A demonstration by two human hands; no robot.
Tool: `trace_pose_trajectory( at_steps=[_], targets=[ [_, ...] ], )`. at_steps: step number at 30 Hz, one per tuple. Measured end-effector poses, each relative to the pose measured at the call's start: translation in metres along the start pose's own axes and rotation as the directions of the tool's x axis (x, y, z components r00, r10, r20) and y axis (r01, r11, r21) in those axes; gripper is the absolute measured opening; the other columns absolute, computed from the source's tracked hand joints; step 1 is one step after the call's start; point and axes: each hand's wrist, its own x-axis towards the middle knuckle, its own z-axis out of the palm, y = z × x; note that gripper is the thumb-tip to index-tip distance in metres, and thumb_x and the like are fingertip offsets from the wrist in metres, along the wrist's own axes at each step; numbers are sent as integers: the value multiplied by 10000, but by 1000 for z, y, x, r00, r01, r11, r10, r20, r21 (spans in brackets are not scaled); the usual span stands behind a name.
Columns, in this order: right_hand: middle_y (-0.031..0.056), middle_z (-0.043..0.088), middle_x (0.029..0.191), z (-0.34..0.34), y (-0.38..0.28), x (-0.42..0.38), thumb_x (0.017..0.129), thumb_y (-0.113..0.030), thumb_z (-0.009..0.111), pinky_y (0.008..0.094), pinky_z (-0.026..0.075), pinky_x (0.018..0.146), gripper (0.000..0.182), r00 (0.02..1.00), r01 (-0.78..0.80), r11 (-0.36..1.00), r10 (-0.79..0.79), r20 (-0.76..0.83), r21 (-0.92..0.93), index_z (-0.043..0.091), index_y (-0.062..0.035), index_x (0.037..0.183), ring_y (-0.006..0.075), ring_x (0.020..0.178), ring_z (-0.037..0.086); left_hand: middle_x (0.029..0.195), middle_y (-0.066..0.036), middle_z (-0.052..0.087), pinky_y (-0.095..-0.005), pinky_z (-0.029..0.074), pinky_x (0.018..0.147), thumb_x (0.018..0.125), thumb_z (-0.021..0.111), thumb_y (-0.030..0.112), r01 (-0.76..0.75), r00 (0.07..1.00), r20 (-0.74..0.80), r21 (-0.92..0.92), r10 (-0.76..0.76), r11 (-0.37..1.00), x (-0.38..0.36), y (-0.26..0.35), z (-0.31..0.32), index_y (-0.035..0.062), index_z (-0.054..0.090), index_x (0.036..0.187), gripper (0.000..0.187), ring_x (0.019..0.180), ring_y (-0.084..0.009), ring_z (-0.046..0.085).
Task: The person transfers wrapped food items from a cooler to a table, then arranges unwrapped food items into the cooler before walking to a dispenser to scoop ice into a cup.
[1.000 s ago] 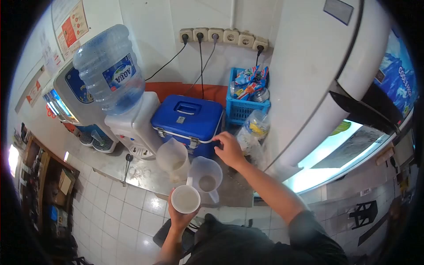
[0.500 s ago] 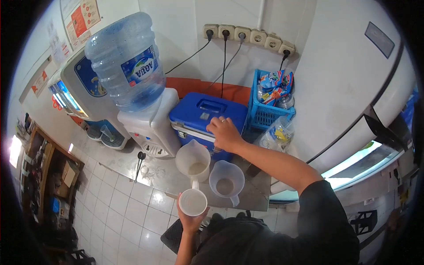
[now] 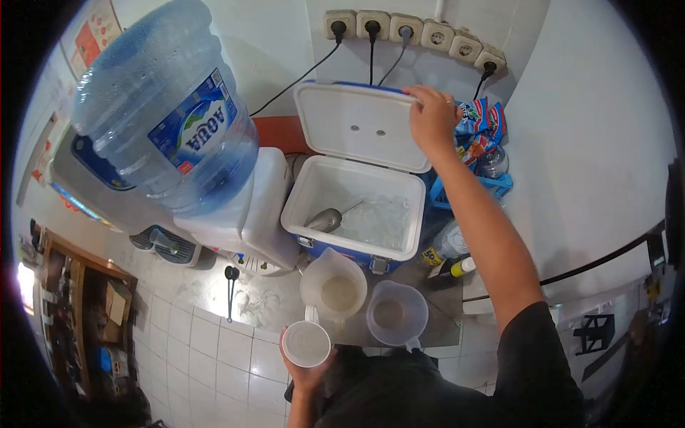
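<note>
My left hand (image 3: 308,372) is wrapped round a white cup (image 3: 307,344), held upright near the counter's front edge. My right hand (image 3: 434,118) grips the upper right corner of the cooler lid (image 3: 364,127), which stands raised. Below the lid is the blue and white ice cooler (image 3: 300,214), with ice (image 3: 382,217) inside. A metal ice scoop (image 3: 326,220) lies on the ice at the left. Two plastic measuring jugs stand in front of the cooler: a larger jug (image 3: 334,282) and a smaller jug (image 3: 397,314) to its right.
Left of the cooler stands a water dispenser (image 3: 267,207) carrying a large water bottle (image 3: 171,107). Black spoons (image 3: 231,285) lie on the metal counter (image 3: 200,282). To the right are a blue basket (image 3: 499,187) with packets, a dark bottle (image 3: 449,271) and a white fridge (image 3: 592,143).
My right hand has lifted the cooler lid up and back, so the cooler now stands open and shows the ice and scoop. My left hand still holds the cup. The view has moved closer.
</note>
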Motion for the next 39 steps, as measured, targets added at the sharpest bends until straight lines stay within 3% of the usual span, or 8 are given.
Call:
trace_pose_trajectory(
  at_steps=[5, 7, 9, 13, 17, 23, 29, 39],
  targets=[
    [67, 701, 1041, 30, -41, -8, 832, -114, 610, 549, 360, 945, 250, 958, 44, 977, -101, -269, -208, 744, -194, 1026, 298, 1087, 579, 1348, -173, 526, -421, 445, 1050, 575, 960, 166, 9, 993, 115, -77, 0, 997, 66, -8, -36, -16, 231, 1479, 1175, 1229, -276, 551],
    [87, 699, 993, 56, -52, -63, 834, -128, 609, 555, 387, 911, 195, 968, 131, 959, -179, 176, 250, 736, -175, 973, 316, 1010, 609, 1360, -176, 522, -424, 447, 1050, 577, 957, 163, 11, 994, 108, -63, -4, 998, 80, -10, -48, -12, 233, 1478, 1169, 1234, -278, 549],
    [107, 699, 984, 107, -41, -130, 858, -168, 588, 541, 395, 922, 196, 661, 110, 950, -290, 692, 293, 750, -153, 966, 332, 1027, 606, 1366, -177, 519, -427, 447, 1051, 578, 954, 154, 34, 995, 93, -30, -31, 999, 90, -11, -56, -7, 236, 1477, 1162, 1238, -281, 547],
    [96, 708, 1099, 156, -38, -191, 860, -254, 623, 540, 336, 1006, 245, 399, 339, 934, -39, 916, -108, 766, -166, 1038, 357, 1211, 527, 1351, -173, 520, -429, 442, 1054, 570, 955, 150, 31, 997, 70, -62, -26, 998, 99, -21, -67, -6, 234, 1483, 1174, 1236, -281, 542],
    [85, 707, 1134, 172, -39, -178, 868, -365, 630, 548, 285, 1036, 319, 165, 467, 874, 63, 984, -135, 760, -126, 1035, 363, 1275, 484, 1336, -166, 520, -423, 440, 1055, 564, 956, 146, 34, 999, 6, -132, -33, 991, 104, -27, -75, -8, 241, 1486, 1177, 1232, -276, 538],
    [163, 730, 1007, 151, -30, -121, 839, -248, 674, 480, 502, 856, 217, -113, 446, 865, -200, 973, 229, 769, -86, 949, 370, 1026, 670, 1337, -164, 516, -418, 446, 1045, 561, 959, 147, 25, 1000, -2, -89, -25, 996, 119, -42, -85, -17, 259, 1475, 1163, 1222, -267, 540],
    [224, 720, 980, 88, -57, -81, 809, -103, 612, 480, 562, 772, 190, 343, 296, 927, 121, 931, -229, 739, 11, 891, 364, 916, 712, 1333, -168, 517, -416, 452, 1036, 566, 967, 164, 95, 991, 114, -183, -75, 979, 145, -53, -75, -18, 274, 1459, 1145, 1214, -266, 547],
    [184, 724, 1046, 140, -78, -108, 842, -205, 623, 457, 563, 812, 253, 260, 241, 936, 192, 946, -256, 754, -49, 993, 355, 967, 702, 1341, -173, 529, -417, 449, 1047, 573, 978, 185, -229, 957, 153, -127, 247, 965, 194, -17, -59, -10, 276, 1461, 1148, 1233, -278, 550]
  ],
)
